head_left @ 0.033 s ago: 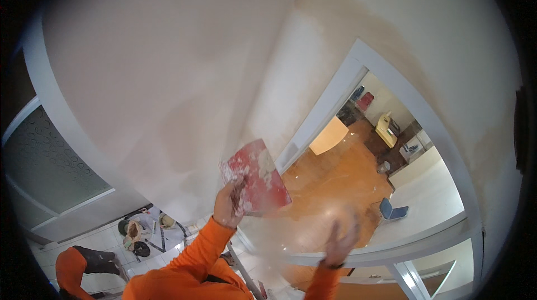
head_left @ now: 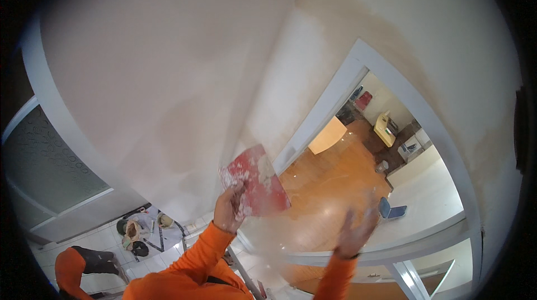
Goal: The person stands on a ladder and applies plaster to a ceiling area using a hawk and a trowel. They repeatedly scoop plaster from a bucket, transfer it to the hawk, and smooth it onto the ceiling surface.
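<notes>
Gripped in my left hand is a red, flat rectangular board, smeared with pale plaster, held at the wall corner beside the doorway frame. My right hand is raised to the right of the board, in front of the doorway; motion smears its fingers, so whether it holds something cannot be made out. Pale, patchy wall surfaces surround both hands and show damp-looking tan patches along the door frame.
At lower left, a person in orange and dark clothing is bent over near assorted bags and items on white floor tiles. A frosted glass panel is at left. Through the doorway are a blue chair and yellow desk.
My right hand has moved up and to the right. The red board in my left hand has dropped very slightly.
</notes>
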`<state>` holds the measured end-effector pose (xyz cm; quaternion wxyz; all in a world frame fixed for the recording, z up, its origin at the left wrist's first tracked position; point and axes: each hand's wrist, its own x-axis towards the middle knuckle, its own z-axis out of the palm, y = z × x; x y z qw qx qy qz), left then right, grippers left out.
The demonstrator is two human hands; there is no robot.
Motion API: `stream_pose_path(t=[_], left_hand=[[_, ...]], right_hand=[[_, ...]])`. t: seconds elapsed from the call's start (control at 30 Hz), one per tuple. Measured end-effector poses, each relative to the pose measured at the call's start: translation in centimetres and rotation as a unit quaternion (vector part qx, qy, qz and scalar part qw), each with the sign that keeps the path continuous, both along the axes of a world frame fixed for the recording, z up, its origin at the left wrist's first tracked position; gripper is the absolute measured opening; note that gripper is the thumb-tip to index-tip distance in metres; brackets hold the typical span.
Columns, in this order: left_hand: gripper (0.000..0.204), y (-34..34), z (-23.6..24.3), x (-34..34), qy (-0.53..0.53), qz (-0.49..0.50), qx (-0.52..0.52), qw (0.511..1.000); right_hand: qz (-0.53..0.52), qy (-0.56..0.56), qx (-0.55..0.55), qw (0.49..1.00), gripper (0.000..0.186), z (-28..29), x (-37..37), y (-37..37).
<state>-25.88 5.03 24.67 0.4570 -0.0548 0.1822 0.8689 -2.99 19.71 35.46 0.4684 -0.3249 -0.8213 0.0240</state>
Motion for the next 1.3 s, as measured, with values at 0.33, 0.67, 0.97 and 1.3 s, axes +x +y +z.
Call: stream_pose_path(t=[0.33,0.67,0.97,1.3], left_hand=[[0.021,-4.6,-4.9,7.0,-0.066,-0.103,-0.103,0.987],[0.024,-5.0,-6.2,6.7,-0.06,0.049,-0.1,0.992],[0.025,-4.8,-7.3,7.0,-0.054,0.065,-0.079,0.993],[0.025,-4.1,-8.3,7.7,-0.026,0.108,-0.078,0.991]], right_hand=[[-0.27,-0.261,0.556,0.742,0.053,30.3,-19.4,15.0],[-0.261,-0.237,0.521,0.778,0.059,25.9,-30.9,17.2],[-0.145,-0.332,0.498,0.788,0.059,19.9,-34.1,18.1],[-0.172,-0.248,0.483,0.822,0.061,22.2,-29.1,18.4]])
